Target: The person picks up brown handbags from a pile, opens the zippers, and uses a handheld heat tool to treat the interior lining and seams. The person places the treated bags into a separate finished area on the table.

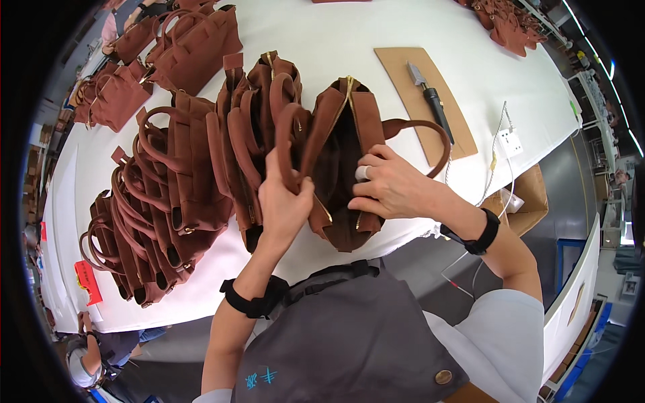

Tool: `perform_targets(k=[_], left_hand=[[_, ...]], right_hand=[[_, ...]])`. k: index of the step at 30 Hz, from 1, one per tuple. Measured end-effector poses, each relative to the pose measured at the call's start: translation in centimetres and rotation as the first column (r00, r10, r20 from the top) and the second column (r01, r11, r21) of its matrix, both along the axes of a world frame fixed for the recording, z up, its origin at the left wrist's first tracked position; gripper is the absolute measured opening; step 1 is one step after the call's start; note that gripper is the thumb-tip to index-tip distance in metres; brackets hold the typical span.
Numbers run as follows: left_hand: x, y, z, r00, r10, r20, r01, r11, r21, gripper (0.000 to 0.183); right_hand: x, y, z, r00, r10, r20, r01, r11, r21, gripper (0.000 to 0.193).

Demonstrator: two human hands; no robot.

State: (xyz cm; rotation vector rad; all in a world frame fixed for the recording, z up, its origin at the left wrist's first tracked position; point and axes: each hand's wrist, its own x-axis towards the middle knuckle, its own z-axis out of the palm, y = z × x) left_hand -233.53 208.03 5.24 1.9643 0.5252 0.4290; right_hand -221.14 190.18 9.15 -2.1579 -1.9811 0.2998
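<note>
A brown handbag (367,124) stands at the table's near edge with its gold zip undone and its top spread apart. My left hand (285,203) is closed on the bag's left side, by one handle (287,144). On the opposite side, the fingers of my right hand (393,183) curl over the zip edge, and the thumb points into the opening. The bag's other handle (440,134) loops out to the right, beyond my right hand. The inside of the bag is dark, and I cannot make out anything in it.
Several more brown handbags (191,151) stand packed in a row to the left. Farther back are other bags (195,57). A black-handled tool with a metal tip (433,101) lies on a brown board (463,138). A white power strip (509,141) with cords sits at the right edge.
</note>
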Motion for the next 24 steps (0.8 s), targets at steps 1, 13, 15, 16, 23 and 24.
perform_targets(k=[1, 13, 15, 16, 23, 24], left_hand=[[-0.4, 0.4, -0.5, 0.997, 0.075, 0.025, -0.075, 0.997, -0.029, 0.053], [-1.2, 0.2, -1.4, 0.982, 0.09, 0.167, -0.086, 0.996, -0.029, 0.04], [-1.4, -0.1, -1.3, 0.989, 0.059, 0.138, -0.057, 0.998, -0.017, 0.038], [-1.4, -0.4, -0.7, 0.994, 0.027, 0.104, -0.024, 0.999, -0.036, 0.038], [-3.6, -1.4, 1.3, 0.909, -0.417, 0.017, 0.412, 0.903, 0.125, 0.066], [-3.9, -1.5, 1.2, 0.89, -0.457, -0.001, 0.454, 0.884, 0.111, 0.064]], right_hand=[[0.2, -1.5, -0.3, 1.0, -0.022, -0.009, 0.021, 0.999, -0.04, 0.019], [-0.6, -4.4, -3.2, 0.991, -0.132, -0.022, 0.133, 0.944, 0.302, 0.025], [-0.6, -3.5, -2.9, 0.994, -0.083, -0.074, 0.1, 0.958, 0.268, 0.028], [-0.6, -3.2, -2.9, 0.992, -0.061, -0.114, 0.085, 0.972, 0.218, 0.029], [0.1, 3.0, 2.3, 0.953, -0.016, -0.304, 0.203, 0.776, 0.597, 0.018], [0.4, 4.3, 3.6, 0.91, -0.059, -0.409, 0.299, 0.778, 0.552, 0.018]])
